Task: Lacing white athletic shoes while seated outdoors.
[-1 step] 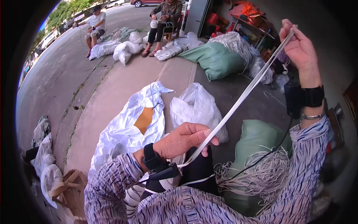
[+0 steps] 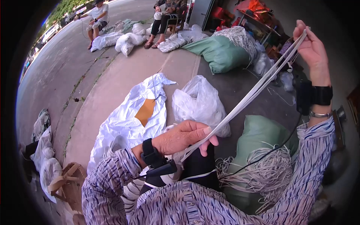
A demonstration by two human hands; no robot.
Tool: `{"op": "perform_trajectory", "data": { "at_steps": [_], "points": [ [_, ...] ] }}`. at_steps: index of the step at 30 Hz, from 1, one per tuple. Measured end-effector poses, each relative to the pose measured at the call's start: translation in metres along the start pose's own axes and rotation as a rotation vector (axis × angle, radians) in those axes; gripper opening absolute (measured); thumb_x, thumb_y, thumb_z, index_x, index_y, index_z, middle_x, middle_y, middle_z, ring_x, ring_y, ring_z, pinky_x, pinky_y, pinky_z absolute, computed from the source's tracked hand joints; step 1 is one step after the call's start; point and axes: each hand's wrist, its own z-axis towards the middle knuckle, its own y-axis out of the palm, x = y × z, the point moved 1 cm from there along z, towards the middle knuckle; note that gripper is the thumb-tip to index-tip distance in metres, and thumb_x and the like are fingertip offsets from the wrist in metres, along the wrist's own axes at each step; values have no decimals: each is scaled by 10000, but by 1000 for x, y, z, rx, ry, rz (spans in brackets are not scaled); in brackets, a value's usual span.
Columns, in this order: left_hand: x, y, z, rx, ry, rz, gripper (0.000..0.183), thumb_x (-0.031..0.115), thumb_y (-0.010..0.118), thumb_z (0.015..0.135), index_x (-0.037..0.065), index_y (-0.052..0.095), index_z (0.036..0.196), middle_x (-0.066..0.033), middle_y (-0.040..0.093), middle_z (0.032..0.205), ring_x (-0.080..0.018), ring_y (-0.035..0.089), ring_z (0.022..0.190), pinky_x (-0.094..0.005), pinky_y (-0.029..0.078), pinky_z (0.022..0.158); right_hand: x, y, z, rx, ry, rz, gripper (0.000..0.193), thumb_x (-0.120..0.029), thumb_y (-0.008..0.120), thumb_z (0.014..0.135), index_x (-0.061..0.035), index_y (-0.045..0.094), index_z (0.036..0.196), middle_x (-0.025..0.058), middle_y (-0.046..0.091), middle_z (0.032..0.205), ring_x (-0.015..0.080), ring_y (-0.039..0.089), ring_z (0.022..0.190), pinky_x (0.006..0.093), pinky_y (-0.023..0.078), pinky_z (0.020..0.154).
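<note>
Several long white cords (image 2: pixel 240 108) stretch in a slanting bundle between my two hands. Up at the far right, my right hand (image 2: pixel 313 48) has its fingers closed around their upper ends. My left hand (image 2: pixel 185 138) pinches the same bundle lower down, above my lap, with thumb on top. Below it the cords run down toward my dark trousers, where the sleeve and wrist device partly hide them. A wound bundle of white cord (image 2: pixel 131 197) lies by my left forearm. To the right, a loose heap of cords (image 2: pixel 262 165) rests on a green sack (image 2: pixel 258 129).
In front lie a white woven sack (image 2: pixel 123 123) with a tan patch and a clear plastic bag (image 2: pixel 198 101). A large green sack (image 2: pixel 228 52) is farther off. Two people sit behind, among white bundles (image 2: pixel 131 43). A brown woven chair or basket (image 2: pixel 71 183) stands at left.
My right hand has shifted slightly right, and the cords near it now spread apart a little more. My left hand keeps its pinch. The view has tilted slightly.
</note>
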Motion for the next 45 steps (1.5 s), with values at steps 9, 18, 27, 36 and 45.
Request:
{"op": "perform_trajectory", "data": {
  "at_steps": [9,18,27,36,45],
  "points": [
    [-74,-40,-27,10,-62,133,322,288,456,980,26,640,957,-26,637,774,-93,588,791,-246,431,813,-92,-82,-42,765,-345,168,257,-37,377,968,106,526,1122,161,595,896,165,548,693,267,480,660],
    [-108,-35,-38,133,-135,234,273,255,488,971,26,586,859,0,574,770,-74,580,719,-223,474,674,191,30,-95,261,491,-544,237,-81,575,862,8,567,1081,108,652,938,4,449,515,158,353,455],
    [-98,-22,-59,362,-102,798,159,218,614,870,62,635,893,-59,630,752,-238,608,701,-325,469,639,332,88,-142,-297,1265,-447,219,-188,518,875,-12,585,986,31,585,604,87,495,440,222,369,408],
    [-136,-8,-114,618,-158,1390,173,239,669,779,126,570,863,-37,547,805,-246,573,801,-365,467,682,376,111,-193,200,1190,-338,184,-174,540,907,0,597,899,44,585,601,43,424,371,197,317,332],
    [-125,-22,-115,673,-22,757,177,-12,619,782,65,569,934,-60,519,834,-179,526,638,-260,431,584,378,127,-197,177,1155,-478,199,-135,496,901,55,556,904,91,608,620,115,498,371,256,382,336]
  ]
}}
